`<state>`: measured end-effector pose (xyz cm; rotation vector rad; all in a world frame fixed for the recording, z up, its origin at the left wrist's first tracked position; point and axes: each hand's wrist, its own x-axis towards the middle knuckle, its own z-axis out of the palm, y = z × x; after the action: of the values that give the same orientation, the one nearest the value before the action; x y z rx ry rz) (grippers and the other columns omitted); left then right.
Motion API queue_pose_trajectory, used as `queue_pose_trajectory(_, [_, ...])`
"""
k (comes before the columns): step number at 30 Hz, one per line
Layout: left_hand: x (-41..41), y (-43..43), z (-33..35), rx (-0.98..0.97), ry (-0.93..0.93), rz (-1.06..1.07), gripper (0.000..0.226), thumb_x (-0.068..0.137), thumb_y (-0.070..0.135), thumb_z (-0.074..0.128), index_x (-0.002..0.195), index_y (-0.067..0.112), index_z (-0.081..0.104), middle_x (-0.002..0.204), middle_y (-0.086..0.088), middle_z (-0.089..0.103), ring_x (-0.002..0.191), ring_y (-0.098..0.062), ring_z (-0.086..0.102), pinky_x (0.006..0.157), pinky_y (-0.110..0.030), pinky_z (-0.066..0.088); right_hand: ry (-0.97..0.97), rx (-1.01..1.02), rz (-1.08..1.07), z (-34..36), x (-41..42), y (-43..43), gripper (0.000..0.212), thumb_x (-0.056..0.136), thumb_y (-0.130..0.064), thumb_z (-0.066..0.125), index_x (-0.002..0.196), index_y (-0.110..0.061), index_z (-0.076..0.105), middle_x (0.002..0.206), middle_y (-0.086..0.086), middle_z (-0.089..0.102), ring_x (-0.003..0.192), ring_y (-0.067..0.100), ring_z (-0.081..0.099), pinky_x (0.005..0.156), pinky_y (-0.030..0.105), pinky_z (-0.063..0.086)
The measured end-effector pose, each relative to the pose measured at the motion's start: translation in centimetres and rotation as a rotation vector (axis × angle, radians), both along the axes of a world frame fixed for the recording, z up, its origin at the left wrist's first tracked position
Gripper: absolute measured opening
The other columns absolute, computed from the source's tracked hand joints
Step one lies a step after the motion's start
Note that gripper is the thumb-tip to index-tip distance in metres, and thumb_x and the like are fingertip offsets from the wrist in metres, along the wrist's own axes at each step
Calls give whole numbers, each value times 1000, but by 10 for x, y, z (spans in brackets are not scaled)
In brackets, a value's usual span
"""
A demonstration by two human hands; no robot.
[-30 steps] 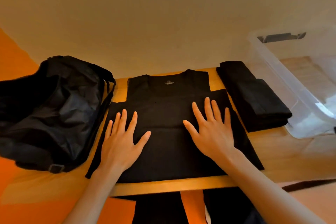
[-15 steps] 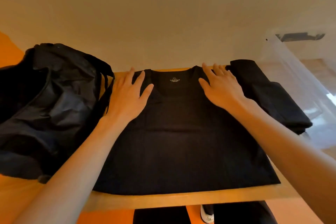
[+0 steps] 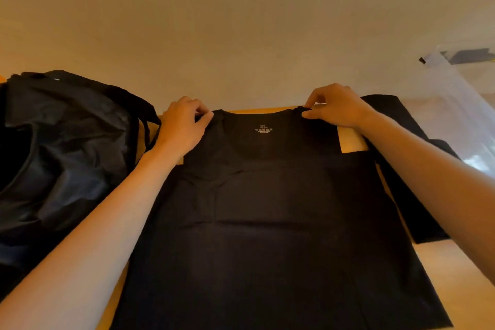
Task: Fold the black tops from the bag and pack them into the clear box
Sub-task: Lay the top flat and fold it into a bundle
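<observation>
A black top (image 3: 267, 222) lies flat on the wooden table (image 3: 351, 139), neck away from me, with a small white size print below the collar. My left hand (image 3: 182, 126) pinches its left shoulder strap at the far edge. My right hand (image 3: 334, 107) pinches the right shoulder strap. The black bag (image 3: 64, 147) slumps at the left of the top. A folded black top (image 3: 409, 182) lies at the right, partly behind my right forearm. The clear box (image 3: 466, 104) stands at the far right, mostly out of frame.
A pale wall rises just beyond the table's far edge. The bag's strap (image 3: 146, 120) hangs by my left wrist. The table's near right corner (image 3: 460, 276) shows bare wood.
Both hands went from lying flat on the top's middle to its far edge. Their fingers have curled and now pinch the two shoulder straps. The view has moved closer.
</observation>
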<state>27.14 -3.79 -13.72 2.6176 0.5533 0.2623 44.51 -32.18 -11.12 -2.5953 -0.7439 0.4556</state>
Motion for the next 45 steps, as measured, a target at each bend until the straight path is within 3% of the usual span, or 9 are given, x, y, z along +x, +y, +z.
queue_pose_trajectory(3, [4, -3, -2, -28, -67, -23, 14, 100, 24, 65, 87, 19, 65, 99, -1, 58, 102, -29, 57, 95, -48, 47, 24, 9, 13, -3, 5, 2, 25, 93, -32, 73, 113, -17, 69, 129, 9, 63, 121, 26, 55, 91, 31, 38])
queue_pose_trajectory(8, [4, -4, -4, 3, -172, -23, 13, 100, 24, 63, 89, 17, 63, 94, 1, 60, 96, -25, 57, 88, -44, 49, 9, 58, 20, -6, 6, 2, 20, 91, -32, 76, 104, -21, 67, 116, 6, 65, 110, 23, 58, 87, 31, 39])
queue_pose_trajectory(13, [0, -3, 3, -84, -185, -20, 12, 96, 23, 72, 100, 14, 65, 82, 7, 63, 73, -2, 57, 68, -14, 43, -58, 120, 33, -5, 6, -1, 18, 88, -31, 79, 95, -22, 66, 105, 0, 66, 102, 17, 59, 85, 31, 42])
queue_pose_trajectory(15, [3, 1, 1, -78, -135, -13, 12, 96, 23, 72, 99, 11, 69, 84, 4, 65, 75, -6, 57, 68, -17, 45, -51, 151, 38, -6, 7, -1, 17, 88, -31, 79, 95, -22, 65, 99, -2, 68, 94, 15, 62, 83, 30, 47])
queue_pose_trajectory(19, [8, 2, -2, 11, -102, -41, 11, 99, 20, 66, 93, 11, 67, 92, -1, 62, 91, -24, 60, 84, -46, 52, -19, 253, -21, -18, 9, 2, 25, 88, -31, 79, 106, -22, 64, 88, -6, 70, 83, 6, 65, 72, 18, 45])
queue_pose_trajectory(27, [8, -3, 8, -126, -132, -3, 12, 107, 21, 52, 107, 10, 55, 99, -9, 64, 91, -26, 60, 81, -43, 51, -9, 260, -18, -22, 13, 1, 13, 94, -31, 71, 104, -23, 70, 92, -10, 65, 86, 3, 58, 82, 23, 47])
queue_pose_trajectory(32, [3, -2, 17, -162, -120, -66, 11, 108, 16, 48, 118, 14, 51, 87, 1, 56, 85, -18, 56, 68, -19, 42, 51, 339, -58, -12, 9, -5, 12, 94, -29, 72, 99, -22, 66, 91, -6, 71, 88, 6, 65, 79, 19, 46])
queue_pose_trajectory(37, [-3, -5, 24, -120, -88, -155, 23, 107, 19, 51, 129, 15, 57, 91, 7, 58, 105, -18, 53, 88, -28, 38, 71, 371, -27, 3, 0, -13, 27, 88, -26, 78, 113, -18, 70, 90, -4, 76, 90, 7, 70, 89, 25, 47])
queue_pose_trajectory(45, [-27, -14, 42, -91, -275, -137, 13, 100, 21, 64, 93, 12, 67, 91, 4, 63, 92, -18, 58, 80, -25, 47, -56, 447, 60, 19, -15, -23, 17, 85, -27, 81, 96, -16, 75, 87, -3, 72, 82, 10, 68, 83, 30, 58])
